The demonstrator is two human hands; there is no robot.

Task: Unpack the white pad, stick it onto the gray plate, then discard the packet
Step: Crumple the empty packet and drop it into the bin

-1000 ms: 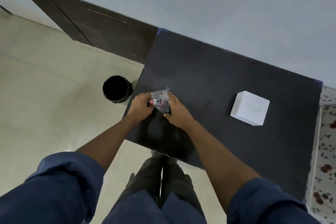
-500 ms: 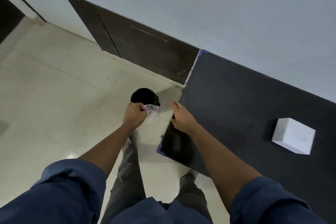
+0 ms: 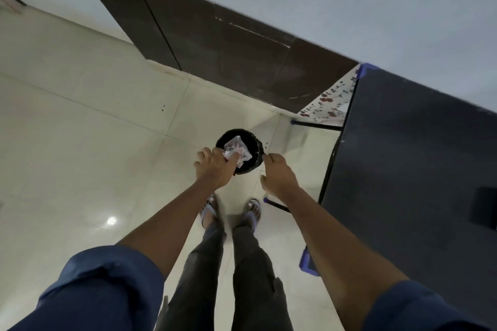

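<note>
The packet, a crumpled clear plastic wrapper with red print, sits over the mouth of a round black bin on the floor, pinched at its near edge by the left hand. The grip there is closed: thumb and forefinger nip the plastic while the other fingers curl loosely to the outside. The print on the packet is too blurred to read, and whether anything remains inside it cannot be told. The bin's inside is dark, so nothing of its contents shows beyond the wrapper held above or just within the rim; whether the plastic touches the rim is unclear.

The right hand hangs just beside the bin's right edge, back toward the camera, fingers bent downward and holding nothing that can be seen; its palm side is hidden.

To the right stands the black worktop, cut off by the frame edge. A dark rectangular shape lies on it near the right border, partly out of view and too dim to identify; neither white pad nor gray plate can be made out.

Below the hands are two feet in sandals, dark trousers and blue rolled sleeves. The floor is pale glossy tile, with a dark brown panel along the wall.
</note>
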